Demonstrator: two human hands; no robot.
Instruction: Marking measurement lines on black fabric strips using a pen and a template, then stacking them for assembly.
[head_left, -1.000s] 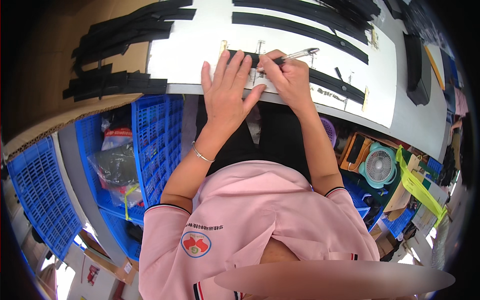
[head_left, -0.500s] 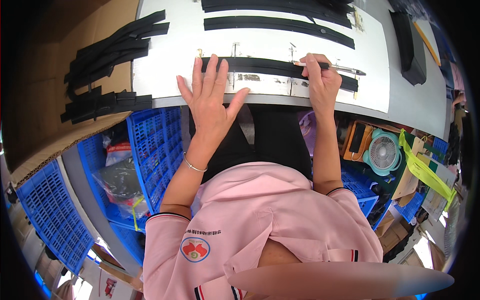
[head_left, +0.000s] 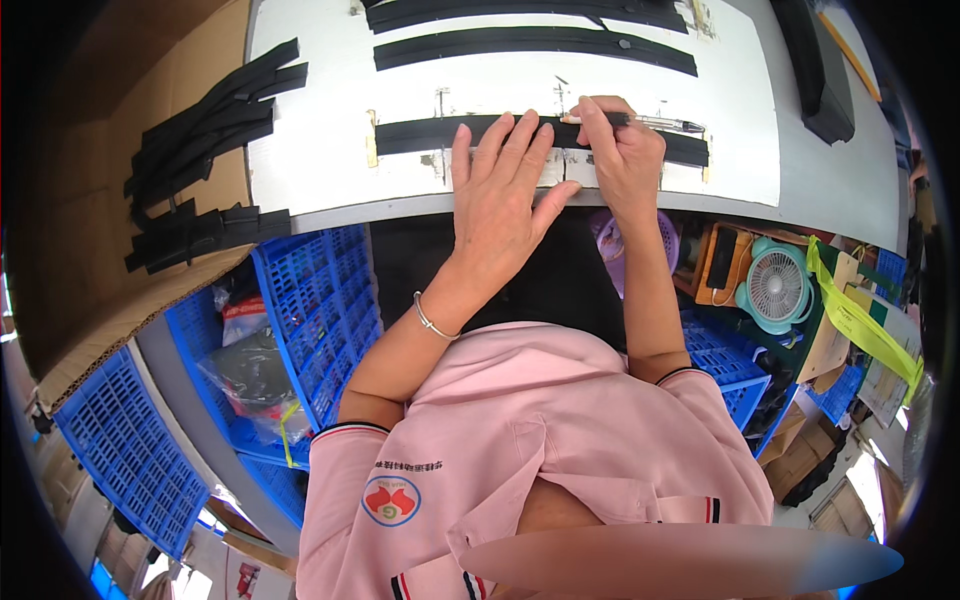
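Black strip (head_left: 412,137) lies lengthwise on the white board (head_left: 320,130) that covers part of the desk (head_left: 850,185), and of the dark lengths I can see there, it is the nearest to the person. The left hand (head_left: 503,205) rests palm down — fingers spread and laid over the left half of the strip, thumb stretched out near the board's front edge. Its grip is released, with nothing clasped. On the right hand (head_left: 622,152) I see the grip closed, pinching a pen (head_left: 675,125) whose clear end points right. I make out its tip by the strip's far edge, just right of the left fingertips — whether it touches, I cannot tell.

A tan patch (head_left: 371,140) sits at the strip's left end. Farther back on the board, I have another black band (head_left: 535,48) running roughly parallel. Off to the left, a heap of black pieces (head_left: 190,145) lies over the cardboard box (head_left: 80,240). Lower down I see a blue crate (head_left: 320,320) on the left and a turquoise fan (head_left: 780,285) on the right.
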